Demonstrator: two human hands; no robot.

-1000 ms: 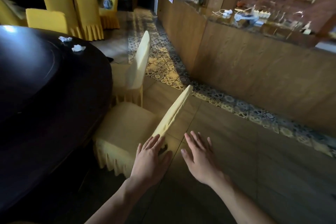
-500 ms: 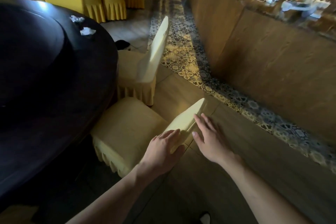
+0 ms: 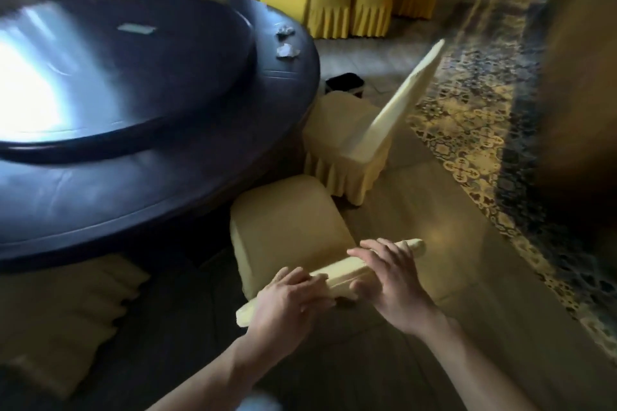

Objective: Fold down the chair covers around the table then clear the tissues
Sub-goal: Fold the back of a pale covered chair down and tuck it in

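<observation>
A pale yellow chair cover [image 3: 287, 220] wraps the nearest chair, tucked against the round dark table [image 3: 133, 197]. My left hand [image 3: 287, 307] and my right hand [image 3: 390, 277] both grip the top edge of this chair's back, side by side. A second covered chair [image 3: 350, 140] stands just beyond with its back upright. Two crumpled white tissues [image 3: 287, 50] lie on the table's far right rim, well away from both hands.
A raised turntable [image 3: 140, 77] fills the table's middle, with a flat card on it. A dark bin [image 3: 344, 83] sits on the floor past the second chair. More yellow chairs [image 3: 334, 3] stand behind. A wooden counter [image 3: 581, 83] runs along the right, beside patterned floor tiles.
Both hands have gone from hovering open near the chair back to gripping its top edge. The view has swung left, bringing more of the table into sight.
</observation>
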